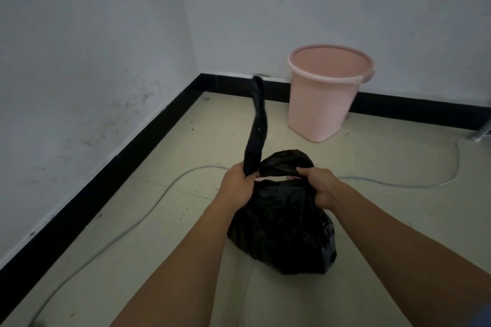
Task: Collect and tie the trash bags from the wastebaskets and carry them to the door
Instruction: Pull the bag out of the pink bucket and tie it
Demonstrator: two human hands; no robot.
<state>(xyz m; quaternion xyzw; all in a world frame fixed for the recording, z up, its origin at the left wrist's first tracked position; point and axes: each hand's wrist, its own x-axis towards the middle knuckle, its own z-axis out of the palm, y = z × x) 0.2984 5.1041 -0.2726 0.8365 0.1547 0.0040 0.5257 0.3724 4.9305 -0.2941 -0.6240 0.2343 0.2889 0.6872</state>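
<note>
A full black trash bag (281,223) rests on the pale tiled floor in front of me. My left hand (237,183) is shut on one twisted strip of the bag's top, and that strip sticks up and away toward the wall. My right hand (317,184) grips the other side of the bag's top, bunched under its fingers. Between my hands the bag's mouth shows a small gap. A pink wastebasket (322,93) stands behind the bag against the far wall, with no bag visible in it.
A thin pale cable (148,210) snakes across the floor from lower left, behind the bag, to the right wall. Black skirting (111,175) runs along both walls, which meet in a corner at upper left. A metal fitting (478,137) shows at the right edge.
</note>
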